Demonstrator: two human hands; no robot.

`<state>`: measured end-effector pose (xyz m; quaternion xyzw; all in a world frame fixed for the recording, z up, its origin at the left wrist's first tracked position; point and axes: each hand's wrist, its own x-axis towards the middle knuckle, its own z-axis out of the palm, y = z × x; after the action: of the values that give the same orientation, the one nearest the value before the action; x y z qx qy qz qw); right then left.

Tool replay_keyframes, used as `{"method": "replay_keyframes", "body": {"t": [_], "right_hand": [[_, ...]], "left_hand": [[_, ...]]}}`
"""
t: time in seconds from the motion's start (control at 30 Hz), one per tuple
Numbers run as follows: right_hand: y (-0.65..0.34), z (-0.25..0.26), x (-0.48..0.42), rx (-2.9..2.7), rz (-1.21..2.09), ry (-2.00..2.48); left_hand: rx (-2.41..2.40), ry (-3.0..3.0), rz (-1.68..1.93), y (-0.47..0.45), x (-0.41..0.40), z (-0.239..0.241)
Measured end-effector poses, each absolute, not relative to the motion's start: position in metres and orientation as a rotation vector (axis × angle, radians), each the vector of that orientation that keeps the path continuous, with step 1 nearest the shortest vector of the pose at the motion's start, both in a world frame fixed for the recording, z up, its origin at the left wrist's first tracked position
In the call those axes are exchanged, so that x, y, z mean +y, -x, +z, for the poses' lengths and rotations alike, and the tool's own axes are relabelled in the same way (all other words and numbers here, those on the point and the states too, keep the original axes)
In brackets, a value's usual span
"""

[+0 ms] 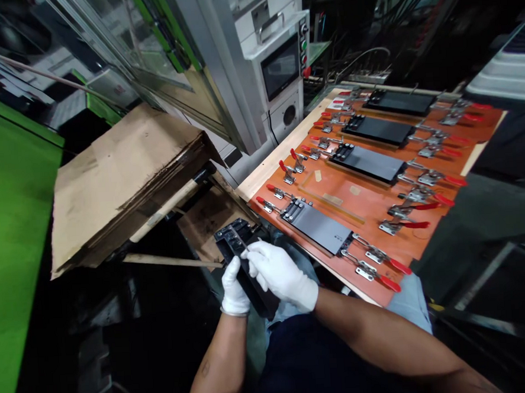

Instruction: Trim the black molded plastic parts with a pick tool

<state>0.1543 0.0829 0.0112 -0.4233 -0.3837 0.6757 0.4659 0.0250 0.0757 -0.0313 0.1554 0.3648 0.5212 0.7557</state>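
**Me:** Black plate sits in both my hands right now, low over my lap, just off the near edge of the tabletop at about seven o'clock from the orange jig board.

**Mate:** How have you got it?

**Me:** Left hand is wrapped round its near left edge, thumb on top, clamped tight. Right hand lies over the right side, fingers curled down on it, and something thin and metallic pokes out from the fingertips toward eleven o'clock. A small tool, perhaps; I can't tell.

**Mate:** What does it feel like it'll do?

**Me:** My guess is stiff and flat, a hard moulded or metal part, no flex. Not heavy, since one hand seems to bear it easily. The surface looks smooth and dark, so with cloth gloves it could slide; I'd keep to the long edges rather than the face. The far end, at twelve o'clock, has a ribbed connector-like block, probably the delicate bit, so fingers off there.

**Mate:** And around you?

**Me:** Similar plates lie on the board at one o'clock, flanked by red-handled toggle clamps. Cardboard stack at ten o'clock, a grey machine at twelve.
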Motion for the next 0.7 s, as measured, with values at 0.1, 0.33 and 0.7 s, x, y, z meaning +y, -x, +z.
{"method": "replay_keyframes", "body": {"t": [0.1, 0.33, 0.7], "right_hand": [[-0.154, 0.012, 0.085, -0.923, 1.673, 1.089], [-0.166, 0.017, 0.085, -1.035, 1.648, 1.006], [-0.168, 0.012, 0.09, -1.023, 1.753, 0.938]], "left_hand": [[0.803, -0.327, 1.171, -0.027, 0.076, -0.027], [0.78, -0.369, 1.153, -0.03, 0.078, -0.024], [0.742, -0.464, 1.148, -0.037, 0.083, -0.023]]}}
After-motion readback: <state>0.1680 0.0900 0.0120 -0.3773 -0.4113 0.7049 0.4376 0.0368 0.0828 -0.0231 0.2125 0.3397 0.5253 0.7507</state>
